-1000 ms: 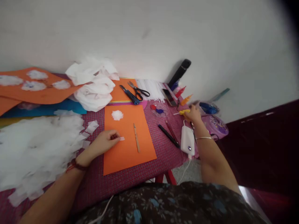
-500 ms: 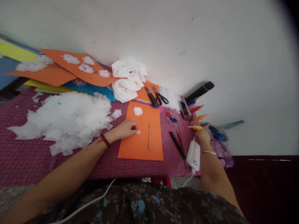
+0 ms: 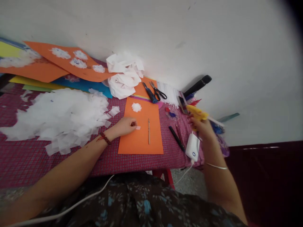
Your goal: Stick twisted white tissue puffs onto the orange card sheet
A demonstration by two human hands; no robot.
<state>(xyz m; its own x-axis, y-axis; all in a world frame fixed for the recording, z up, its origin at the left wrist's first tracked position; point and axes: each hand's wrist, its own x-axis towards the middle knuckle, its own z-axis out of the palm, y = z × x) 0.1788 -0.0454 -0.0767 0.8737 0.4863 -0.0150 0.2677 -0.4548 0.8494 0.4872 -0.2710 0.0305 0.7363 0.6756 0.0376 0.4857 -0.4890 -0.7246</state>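
Observation:
My left hand [image 3: 125, 125] rests on the left edge of an orange paper sheet [image 3: 141, 138] and pinches a small white paper piece [image 3: 138, 127]. A white fluffy paper tuft [image 3: 136, 107] sits near the sheet's far end, and a thin wooden stick [image 3: 148, 130] lies along its middle. My right hand [image 3: 201, 126] is lifted over the table's right end, closed round a yellow glue gun [image 3: 197, 114]. A white power adapter [image 3: 192, 147] lies just below that hand.
A big heap of white paper scraps [image 3: 56, 116] covers the left of the checked red tablecloth [image 3: 47, 160]. Crumpled white paper [image 3: 123, 78], scissors [image 3: 157, 91], a blue cutter [image 3: 149, 93], black and red pens [image 3: 176, 137] and orange sheets with white tufts [image 3: 68, 64] lie near the wall.
My right hand has taken up the yellow glue gun from the table's right end and lifted it. My left hand stays on the orange sheet with the white piece. The view shifted.

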